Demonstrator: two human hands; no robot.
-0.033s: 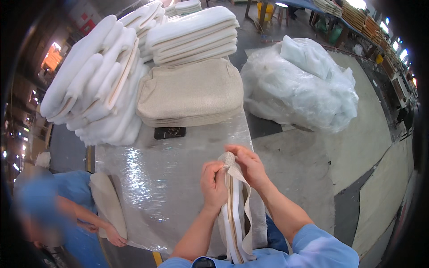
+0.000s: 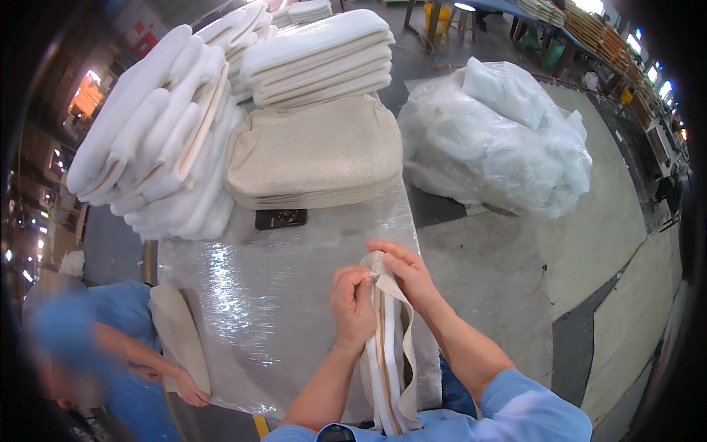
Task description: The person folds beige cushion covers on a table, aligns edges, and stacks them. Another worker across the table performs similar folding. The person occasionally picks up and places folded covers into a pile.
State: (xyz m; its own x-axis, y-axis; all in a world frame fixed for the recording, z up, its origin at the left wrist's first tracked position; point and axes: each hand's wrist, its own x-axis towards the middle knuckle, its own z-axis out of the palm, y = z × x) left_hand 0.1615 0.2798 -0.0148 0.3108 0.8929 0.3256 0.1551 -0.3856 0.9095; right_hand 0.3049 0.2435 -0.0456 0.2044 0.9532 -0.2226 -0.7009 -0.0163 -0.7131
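A long, narrow cushion insert point(image 2: 378, 368) with white padding and a tan middle layer stands on edge against me. Around its far end and right side runs a beige fabric cover point(image 2: 407, 331), open along the top. My left hand point(image 2: 353, 306) pinches the cover's edge near that end, thumb and fingers closed. Curled over the far right corner of the cover, my right hand point(image 2: 409, 274) grips the cloth between thumb and fingers. The fingertips of my right hand are partly hidden behind the fabric.
Beyond my hands lie a pile of beige covered cushions point(image 2: 317, 151), white padding stacks point(image 2: 320, 59) and a black phone point(image 2: 280, 219) on the plastic-covered table point(image 2: 294, 317). A clear plastic bundle point(image 2: 501, 140) sits right. At left, a co-worker's hand point(image 2: 190, 388) holds a beige cushion point(image 2: 179, 324).
My right hand has shifted very slightly left along the cover's end. My left hand and the cushion look the same.
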